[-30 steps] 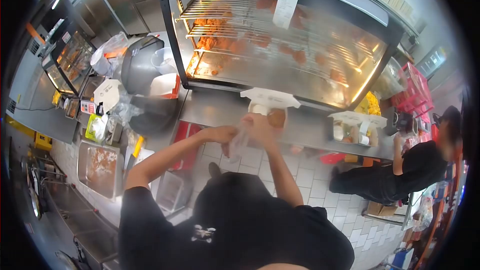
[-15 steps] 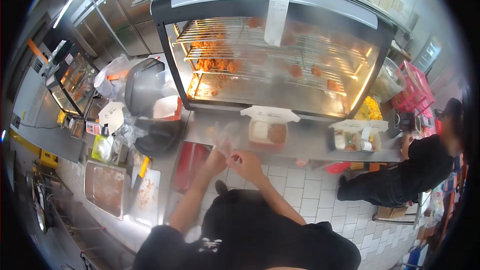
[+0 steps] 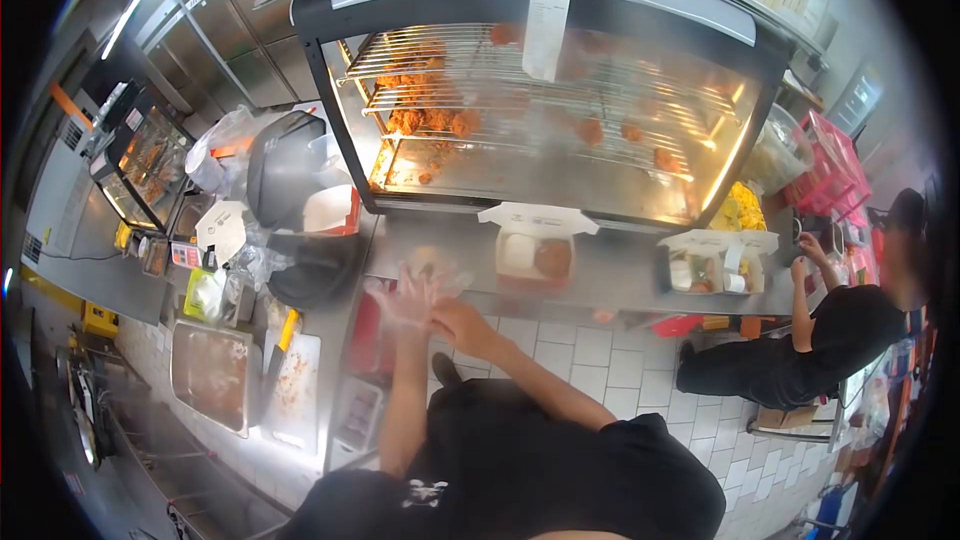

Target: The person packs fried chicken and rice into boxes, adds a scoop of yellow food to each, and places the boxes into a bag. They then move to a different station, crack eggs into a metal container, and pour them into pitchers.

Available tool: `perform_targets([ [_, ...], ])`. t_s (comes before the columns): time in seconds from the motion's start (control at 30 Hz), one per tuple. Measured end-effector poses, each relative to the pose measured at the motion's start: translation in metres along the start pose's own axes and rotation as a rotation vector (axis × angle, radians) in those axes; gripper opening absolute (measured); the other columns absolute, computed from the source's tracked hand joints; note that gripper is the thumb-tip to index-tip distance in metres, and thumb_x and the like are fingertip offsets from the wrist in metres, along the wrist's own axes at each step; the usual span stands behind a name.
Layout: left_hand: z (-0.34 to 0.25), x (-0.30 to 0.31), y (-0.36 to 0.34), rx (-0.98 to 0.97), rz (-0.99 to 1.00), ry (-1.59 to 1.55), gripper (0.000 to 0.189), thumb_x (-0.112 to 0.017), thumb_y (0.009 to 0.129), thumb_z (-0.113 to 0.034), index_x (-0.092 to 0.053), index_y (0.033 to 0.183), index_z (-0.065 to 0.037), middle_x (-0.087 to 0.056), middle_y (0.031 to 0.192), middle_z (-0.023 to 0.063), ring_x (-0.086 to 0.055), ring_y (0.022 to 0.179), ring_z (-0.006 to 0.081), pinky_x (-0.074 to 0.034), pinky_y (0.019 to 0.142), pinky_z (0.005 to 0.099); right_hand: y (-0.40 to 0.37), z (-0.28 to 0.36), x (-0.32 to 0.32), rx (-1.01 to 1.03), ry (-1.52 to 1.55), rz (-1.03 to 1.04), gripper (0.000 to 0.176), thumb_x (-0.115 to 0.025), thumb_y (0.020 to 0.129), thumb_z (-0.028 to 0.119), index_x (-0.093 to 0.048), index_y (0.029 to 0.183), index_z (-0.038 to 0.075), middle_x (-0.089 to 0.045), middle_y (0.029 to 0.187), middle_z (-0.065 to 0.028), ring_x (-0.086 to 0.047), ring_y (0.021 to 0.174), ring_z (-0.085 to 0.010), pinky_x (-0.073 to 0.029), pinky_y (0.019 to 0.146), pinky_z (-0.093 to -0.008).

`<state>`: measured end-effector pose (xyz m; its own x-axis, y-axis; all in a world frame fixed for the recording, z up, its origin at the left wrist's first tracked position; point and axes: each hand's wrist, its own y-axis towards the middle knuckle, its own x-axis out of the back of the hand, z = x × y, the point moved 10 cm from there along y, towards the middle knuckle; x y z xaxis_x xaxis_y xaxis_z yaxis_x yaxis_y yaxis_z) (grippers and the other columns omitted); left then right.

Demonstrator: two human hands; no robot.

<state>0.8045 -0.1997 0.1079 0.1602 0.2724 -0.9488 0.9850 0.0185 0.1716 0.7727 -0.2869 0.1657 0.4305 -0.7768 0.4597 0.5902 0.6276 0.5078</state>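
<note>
My left hand (image 3: 405, 302) is inside a clear disposable glove, its fingers spread over the front of the steel counter (image 3: 400, 240). My right hand (image 3: 463, 328) is closed at the left wrist, pinching the glove's cuff; its fingertips are partly hidden. Just right of my hands, an open takeaway box (image 3: 535, 260) holds a white item and a brown piece of food. Beyond it stands the heated display case (image 3: 540, 195), with fried chicken (image 3: 420, 122) on its wire racks. A paper receipt (image 3: 550, 15) hangs on the case's front.
Another open box (image 3: 720, 270) with food and a small tub is further right. A co-worker (image 3: 850, 330) in black stands there. A metal tray (image 3: 210, 375) and a white cutting board (image 3: 297, 395) with a yellow-handled knife (image 3: 288, 330) lie at left.
My left hand's fingers have spread inside the glove. My right hand has moved left to the wrist. The co-worker's arms have risen over the counter.
</note>
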Motion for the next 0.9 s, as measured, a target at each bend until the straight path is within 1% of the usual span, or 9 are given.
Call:
perform_targets([
  [0.2, -0.022, 0.087, -0.020, -0.076, -0.526, 0.266, 0.046, -0.050, 0.090, -0.056, -0.055, 0.107, -0.014, -0.055, 0.113, 0.0061, -0.046, 0.116, 0.0289, -0.034, 0.102, 0.0474, 0.003, 0.014, 0.005, -0.054, 0.119, 0.240, 0.018, -0.065, 0.083, 0.024, -0.062, 0.086, 0.006, -0.064, 0.092, -0.0106, -0.060, 0.091, -0.0292, -0.048, 0.082, -0.0391],
  [0.33, -0.043, 0.097, -0.034, 0.070, -0.878, 0.581, 0.029, -0.050, 0.095, -0.033, -0.055, 0.114, -0.011, -0.056, 0.109, -0.0004, -0.050, 0.106, 0.0146, -0.038, 0.090, 0.0337, 0.047, -0.032, 0.163, -0.390, -0.166, -0.253, 0.020, -0.065, 0.085, 0.022, -0.060, 0.095, 0.006, -0.066, 0.091, -0.0076, -0.063, 0.086, -0.0274, -0.048, 0.081, -0.0359],
  [0.43, -0.039, 0.129, -0.021, 0.240, -0.811, 0.905, 0.025, -0.051, 0.094, -0.031, -0.056, 0.107, -0.010, -0.060, 0.100, 0.0018, -0.055, 0.097, 0.0145, -0.043, 0.082, 0.0329, 0.099, -0.003, 0.303, -0.067, -0.432, -0.905, 0.012, -0.061, 0.088, 0.013, -0.057, 0.095, 0.004, -0.063, 0.089, -0.0083, -0.062, 0.077, -0.0223, -0.049, 0.067, -0.0325],
  [0.5, -0.040, 0.145, 0.009, 0.126, -0.488, 1.396, 0.029, -0.058, 0.089, -0.038, -0.058, 0.101, -0.012, -0.064, 0.088, 0.0012, -0.047, 0.059, 0.0063, -0.035, 0.051, 0.0217, 0.144, 0.020, 0.361, 0.014, -0.535, -0.999, 0.022, -0.064, 0.087, 0.018, -0.057, 0.101, 0.002, -0.061, 0.088, -0.0112, -0.060, 0.083, -0.0228, -0.047, 0.075, -0.0339],
  [0.63, 0.022, 0.149, 0.041, 0.532, -0.445, 1.371, 0.037, -0.056, 0.089, -0.043, -0.057, 0.101, -0.008, -0.065, 0.086, 0.0035, -0.056, 0.064, 0.0092, -0.042, 0.053, 0.0270, 0.222, 0.104, 0.371, 0.356, -1.478, -1.025, 0.025, -0.066, 0.084, 0.017, -0.060, 0.106, 0.007, -0.062, 0.102, -0.0132, -0.058, 0.094, -0.0302, -0.047, 0.078, -0.0361],
  [0.77, 0.071, 0.197, 0.076, 0.237, 0.329, 2.069, 0.042, -0.052, 0.092, -0.038, -0.055, 0.117, -0.004, -0.059, 0.108, 0.0111, -0.056, 0.099, 0.0241, -0.043, 0.088, 0.0389, 0.208, 0.073, 0.362, 0.358, -1.624, -0.842, 0.024, -0.064, 0.083, 0.012, -0.063, 0.106, 0.007, -0.055, 0.116, -0.0190, -0.053, 0.107, -0.0342, -0.047, 0.078, -0.0389],
  [0.8, 0.072, 0.182, 0.082, 0.450, 0.053, 1.828, 0.045, -0.057, 0.089, -0.038, -0.054, 0.118, -0.003, -0.061, 0.102, 0.0093, -0.058, 0.091, 0.0209, -0.046, 0.081, 0.0365, 0.184, 0.043, 0.381, 0.192, -1.239, -0.803, 0.030, -0.064, 0.084, 0.013, -0.061, 0.114, 0.009, -0.046, 0.128, -0.0181, -0.044, 0.118, -0.0366, -0.042, 0.088, -0.0435],
  [0.83, 0.075, 0.156, 0.084, 0.629, -0.220, 1.571, 0.049, -0.062, 0.086, -0.038, -0.054, 0.118, -0.002, -0.063, 0.097, 0.0075, -0.060, 0.083, 0.0176, -0.049, 0.074, 0.0342, 0.143, 0.014, 0.387, 0.077, -1.163, -0.853, 0.029, -0.066, 0.083, 0.016, -0.061, 0.111, 0.009, -0.054, 0.113, -0.0155, -0.051, 0.104, -0.0352, -0.044, 0.083, -0.0400],
  [0.9, 0.092, 0.143, 0.093, 0.611, -0.229, 1.506, 0.048, -0.064, 0.084, -0.036, -0.055, 0.116, -0.001, -0.063, 0.092, 0.0056, -0.059, 0.076, 0.0151, -0.049, 0.068, 0.0323, 0.068, 0.000, 0.370, 0.099, -0.997, -0.989, 0.021, -0.066, 0.084, 0.014, -0.062, 0.103, 0.005, -0.062, 0.093, -0.0126, -0.059, 0.084, -0.0307, -0.046, 0.074, -0.0377],
])
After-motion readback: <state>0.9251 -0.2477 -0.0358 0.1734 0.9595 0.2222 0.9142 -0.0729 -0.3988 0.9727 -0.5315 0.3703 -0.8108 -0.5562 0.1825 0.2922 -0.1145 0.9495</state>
